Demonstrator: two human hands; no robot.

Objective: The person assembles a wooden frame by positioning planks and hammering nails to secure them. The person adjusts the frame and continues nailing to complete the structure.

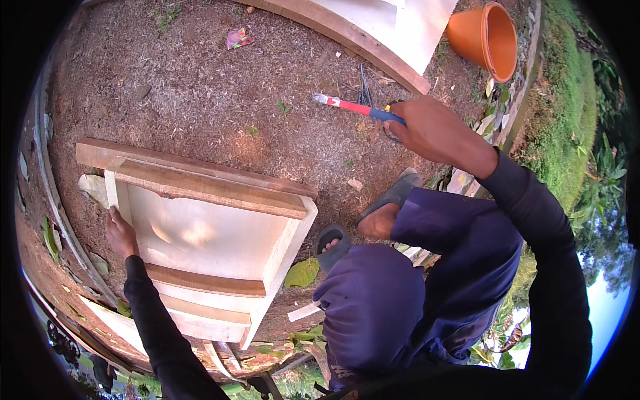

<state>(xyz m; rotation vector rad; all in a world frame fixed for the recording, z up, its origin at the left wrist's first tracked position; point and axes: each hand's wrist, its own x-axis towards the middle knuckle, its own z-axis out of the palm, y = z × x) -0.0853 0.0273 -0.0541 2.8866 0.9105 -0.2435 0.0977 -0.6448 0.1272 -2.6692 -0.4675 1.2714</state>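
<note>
Two hands over bare dirt: right fingers wrapped around hammer, left fingers on wooden box.

Bare soil ground: wooden frame, orange pot, litter scrap

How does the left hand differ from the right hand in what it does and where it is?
The left hand rests on the edge of the pale wooden box, low and close; the right hand is stretched out farther, over bare ground. The left hand holds no tool; the right hand grips a hammer. Both arms wear dark sleeves.
</note>
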